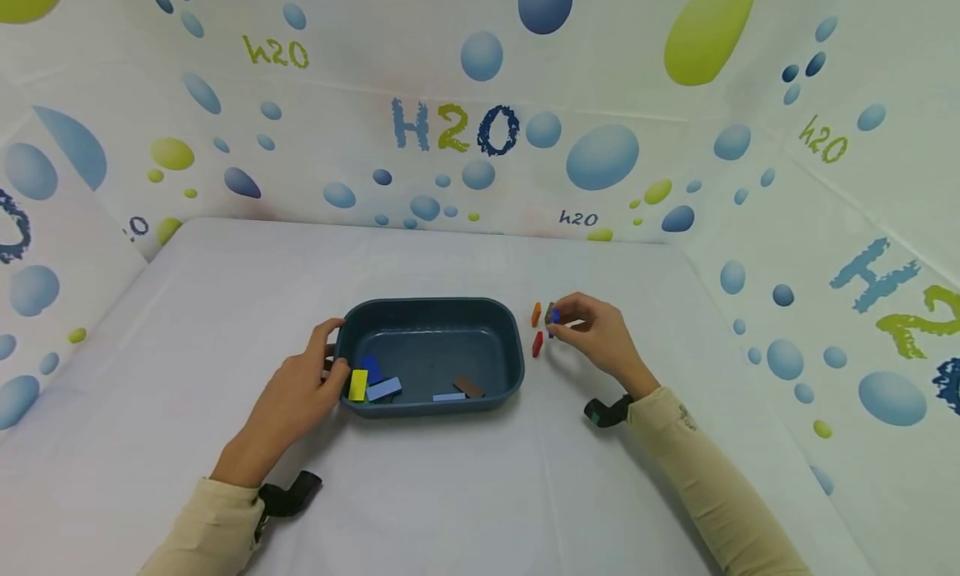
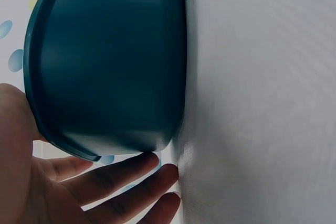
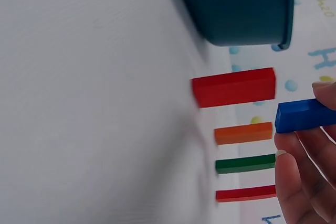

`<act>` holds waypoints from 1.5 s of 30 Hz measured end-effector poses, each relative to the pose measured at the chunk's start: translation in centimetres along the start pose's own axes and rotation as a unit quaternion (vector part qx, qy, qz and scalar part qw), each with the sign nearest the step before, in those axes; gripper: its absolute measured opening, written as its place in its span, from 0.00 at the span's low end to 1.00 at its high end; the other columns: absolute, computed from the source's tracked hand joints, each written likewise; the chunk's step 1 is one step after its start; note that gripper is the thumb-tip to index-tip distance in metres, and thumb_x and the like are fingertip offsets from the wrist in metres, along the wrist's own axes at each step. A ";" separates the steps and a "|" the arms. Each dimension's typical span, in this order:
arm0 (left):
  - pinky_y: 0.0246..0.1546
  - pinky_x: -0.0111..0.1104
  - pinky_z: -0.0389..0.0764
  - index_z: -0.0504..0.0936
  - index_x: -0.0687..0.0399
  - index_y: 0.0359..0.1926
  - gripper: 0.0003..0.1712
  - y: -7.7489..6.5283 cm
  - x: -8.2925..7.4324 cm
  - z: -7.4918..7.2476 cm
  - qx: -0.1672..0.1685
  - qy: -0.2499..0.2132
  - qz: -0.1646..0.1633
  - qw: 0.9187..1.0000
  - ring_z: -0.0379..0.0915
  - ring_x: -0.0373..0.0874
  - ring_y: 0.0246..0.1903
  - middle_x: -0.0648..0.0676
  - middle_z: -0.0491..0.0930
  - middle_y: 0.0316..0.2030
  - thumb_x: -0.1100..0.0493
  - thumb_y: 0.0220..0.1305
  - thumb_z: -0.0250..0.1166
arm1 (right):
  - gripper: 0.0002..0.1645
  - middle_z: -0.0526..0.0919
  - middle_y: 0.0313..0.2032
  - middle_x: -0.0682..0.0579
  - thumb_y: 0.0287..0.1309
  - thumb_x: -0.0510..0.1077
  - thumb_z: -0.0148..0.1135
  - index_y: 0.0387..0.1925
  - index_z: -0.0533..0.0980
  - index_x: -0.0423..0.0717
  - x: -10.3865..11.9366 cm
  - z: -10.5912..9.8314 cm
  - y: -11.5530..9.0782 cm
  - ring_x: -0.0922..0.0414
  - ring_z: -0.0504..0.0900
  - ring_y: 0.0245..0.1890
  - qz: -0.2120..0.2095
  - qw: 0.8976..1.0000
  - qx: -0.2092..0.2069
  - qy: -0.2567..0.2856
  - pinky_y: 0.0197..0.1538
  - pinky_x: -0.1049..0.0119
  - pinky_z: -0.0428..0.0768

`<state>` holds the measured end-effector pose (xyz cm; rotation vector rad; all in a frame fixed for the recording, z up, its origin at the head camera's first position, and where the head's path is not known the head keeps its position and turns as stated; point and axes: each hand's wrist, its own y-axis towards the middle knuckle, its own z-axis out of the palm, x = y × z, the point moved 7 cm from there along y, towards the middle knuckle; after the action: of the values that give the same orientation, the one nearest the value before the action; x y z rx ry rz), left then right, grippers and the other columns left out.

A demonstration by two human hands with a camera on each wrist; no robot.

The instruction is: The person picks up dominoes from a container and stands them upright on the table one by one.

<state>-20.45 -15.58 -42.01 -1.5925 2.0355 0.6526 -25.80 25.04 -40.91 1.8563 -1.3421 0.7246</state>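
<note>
A dark teal plastic tub [image 1: 427, 303] stands on the white cloth. My left hand [image 1: 307, 384] holds its left end, thumb at the rim and the other fingers spread along the outer wall in the left wrist view. To the right of the tub, my right hand [image 1: 600, 334] pinches a small blue block [image 3: 302, 116] between thumb and fingers. Beside that hand several blocks stand on end: a larger-looking red block [image 3: 236, 87], an orange block [image 3: 244, 133], a green block [image 3: 245, 164] and another red block [image 3: 245, 193].
Inside the tub lie a yellow block [image 1: 358, 385], a dark blue block [image 1: 372, 368], two light blue blocks and a brown block [image 1: 469, 386]. Cloth walls printed with bubbles rise behind and at both sides. Black wrist devices sit below both wrists.
</note>
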 end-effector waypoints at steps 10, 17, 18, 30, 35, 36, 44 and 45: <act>0.44 0.54 0.86 0.54 0.59 0.79 0.34 -0.1 -0.1 0.1 0.000 -0.002 0.004 1.000 0.85 0.66 0.52 0.76 0.78 0.62 0.58 0.77 0.49 | 0.16 0.90 0.45 0.44 0.62 0.43 0.74 0.49 0.82 0.41 -1.3 0.8 -0.3 0.48 0.89 0.47 0.015 1.000 0.013 -0.012 0.51 0.54 0.88; 0.43 0.53 0.86 0.54 0.59 0.79 0.34 0.0 -0.2 0.1 -0.001 -0.005 0.008 1.000 0.85 0.66 0.51 0.76 0.77 0.62 0.57 0.77 0.50 | 0.15 0.90 0.46 0.44 0.61 0.41 0.75 0.48 0.82 0.40 -1.6 0.9 -0.3 0.47 0.89 0.47 0.016 1.000 0.016 -0.011 0.50 0.55 0.88; 0.43 0.53 0.86 0.55 0.59 0.79 0.33 0.0 -0.2 0.1 -0.001 -0.004 0.009 1.000 0.85 0.66 0.51 0.76 0.77 0.62 0.57 0.77 0.50 | 0.15 0.89 0.46 0.44 0.61 0.40 0.75 0.48 0.82 0.41 -1.6 0.9 -0.2 0.47 0.89 0.47 0.018 1.000 0.018 -0.012 0.50 0.55 0.88; 0.41 0.52 0.86 0.55 0.59 0.79 0.34 -0.1 -0.1 0.1 -0.002 -0.005 0.007 1.000 0.85 0.67 0.51 0.76 0.77 0.62 0.57 0.77 0.49 | 0.14 0.89 0.45 0.44 0.60 0.38 0.74 0.47 0.82 0.42 -2.7 1.7 -0.3 0.48 0.88 0.46 0.040 0.998 0.037 -0.016 0.52 0.54 0.88; 0.43 0.54 0.86 0.55 0.58 0.79 0.33 -0.1 -0.1 0.0 -0.003 -0.002 0.006 1.000 0.85 0.66 0.52 0.76 0.77 0.62 0.56 0.78 0.49 | 0.14 0.89 0.45 0.45 0.61 0.38 0.74 0.47 0.82 0.42 -3.0 1.9 -0.3 0.49 0.88 0.46 0.046 0.998 0.037 -0.021 0.52 0.54 0.88; 0.43 0.54 0.86 0.55 0.58 0.79 0.33 -0.1 -0.1 0.0 -0.003 -0.002 0.006 1.000 0.85 0.66 0.52 0.76 0.77 0.62 0.57 0.78 0.49 | 0.14 0.89 0.45 0.45 0.61 0.38 0.74 0.47 0.82 0.42 -3.1 1.9 -0.3 0.49 0.88 0.47 0.045 0.998 0.037 -0.022 0.52 0.54 0.88; 0.42 0.52 0.86 0.55 0.58 0.79 0.33 -0.1 0.0 0.1 -0.004 0.001 0.010 1.000 0.86 0.65 0.50 0.76 0.78 0.61 0.57 0.77 0.49 | 0.16 0.88 0.46 0.44 0.60 0.37 0.74 0.49 0.81 0.41 -2.9 1.9 -0.4 0.48 0.88 0.47 0.039 0.998 0.041 -0.016 0.52 0.52 0.87; 0.42 0.52 0.86 0.55 0.58 0.79 0.33 -0.1 0.0 0.1 -0.004 0.001 0.010 1.000 0.86 0.65 0.50 0.76 0.78 0.61 0.57 0.77 0.49 | 0.16 0.88 0.46 0.43 0.60 0.37 0.73 0.49 0.81 0.41 -2.9 1.9 -0.4 0.48 0.88 0.47 0.037 0.998 0.042 -0.017 0.52 0.52 0.87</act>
<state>-20.37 -15.53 -42.13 -1.5808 2.0558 0.6677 -26.20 25.15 -44.39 1.9002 -1.4273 0.8018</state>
